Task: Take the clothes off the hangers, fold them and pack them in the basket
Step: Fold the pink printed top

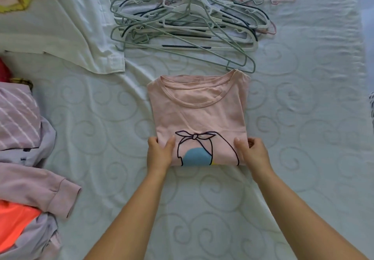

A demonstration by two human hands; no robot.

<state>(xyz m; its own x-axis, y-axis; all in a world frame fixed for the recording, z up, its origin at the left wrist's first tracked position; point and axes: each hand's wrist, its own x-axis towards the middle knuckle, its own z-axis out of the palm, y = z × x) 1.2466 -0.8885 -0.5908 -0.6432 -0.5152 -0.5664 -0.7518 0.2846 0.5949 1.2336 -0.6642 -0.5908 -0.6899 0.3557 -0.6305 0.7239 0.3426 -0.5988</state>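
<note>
Pinching near corners of folded pink shirt [199, 116], left hand [159, 152] and right hand [253, 152]; collar far side, long axis running away.

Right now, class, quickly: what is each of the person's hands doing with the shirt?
Left hand: grips the near left edge of the folded pink T-shirt, thumb on top.
Right hand: grips the shirt's near right edge.
</note>
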